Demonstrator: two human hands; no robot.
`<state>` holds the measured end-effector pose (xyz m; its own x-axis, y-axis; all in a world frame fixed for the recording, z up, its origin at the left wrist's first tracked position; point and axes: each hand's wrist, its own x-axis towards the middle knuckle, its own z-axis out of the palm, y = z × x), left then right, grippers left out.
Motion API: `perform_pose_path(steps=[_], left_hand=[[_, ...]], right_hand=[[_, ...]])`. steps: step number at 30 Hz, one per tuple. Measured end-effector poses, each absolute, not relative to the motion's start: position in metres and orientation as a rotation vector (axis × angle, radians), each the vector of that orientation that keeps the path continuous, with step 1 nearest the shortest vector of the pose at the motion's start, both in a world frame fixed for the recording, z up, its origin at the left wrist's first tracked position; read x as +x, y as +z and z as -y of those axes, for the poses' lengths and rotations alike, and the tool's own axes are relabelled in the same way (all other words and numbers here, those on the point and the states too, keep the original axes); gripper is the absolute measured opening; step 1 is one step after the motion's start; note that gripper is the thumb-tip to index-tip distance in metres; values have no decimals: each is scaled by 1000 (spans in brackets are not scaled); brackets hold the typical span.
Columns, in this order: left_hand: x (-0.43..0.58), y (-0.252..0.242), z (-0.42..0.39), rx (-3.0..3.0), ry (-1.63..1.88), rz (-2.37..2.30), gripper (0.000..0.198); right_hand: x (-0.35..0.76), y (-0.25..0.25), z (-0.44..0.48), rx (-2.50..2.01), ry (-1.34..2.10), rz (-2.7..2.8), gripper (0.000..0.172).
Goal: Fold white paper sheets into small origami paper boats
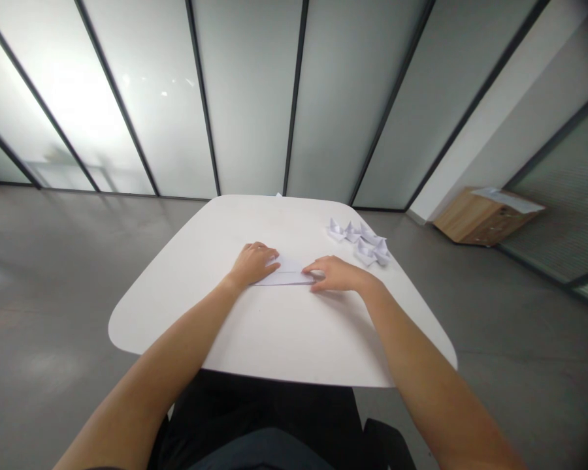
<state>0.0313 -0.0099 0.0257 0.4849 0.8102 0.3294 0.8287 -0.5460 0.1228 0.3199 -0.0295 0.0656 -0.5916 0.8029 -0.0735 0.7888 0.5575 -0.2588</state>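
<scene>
On the white desk [294, 339]: left hand [253, 264], right hand [336, 274] pressing folded paper strip [287, 278], grips released; slipping could skew the fold; paper boats [357, 240] beyond.

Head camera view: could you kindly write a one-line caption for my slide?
Left hand and right hand rest on folded paper on a white table, beside paper boats.

On the table [274, 333], folded paper [284, 279] at centre, paper boats [365, 252] beyond to its right.
</scene>
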Motion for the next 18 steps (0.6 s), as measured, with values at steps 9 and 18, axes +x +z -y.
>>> perform_pose_path(steps=[9,18], left_hand=[[15,32,17,-2885,-445,1378,52],[0,37,19,-3082,-288,1335,53]], right_hand=[[309,54,25,-1366,178,2694,39],[313,52,23,-1443,256,2603,32]])
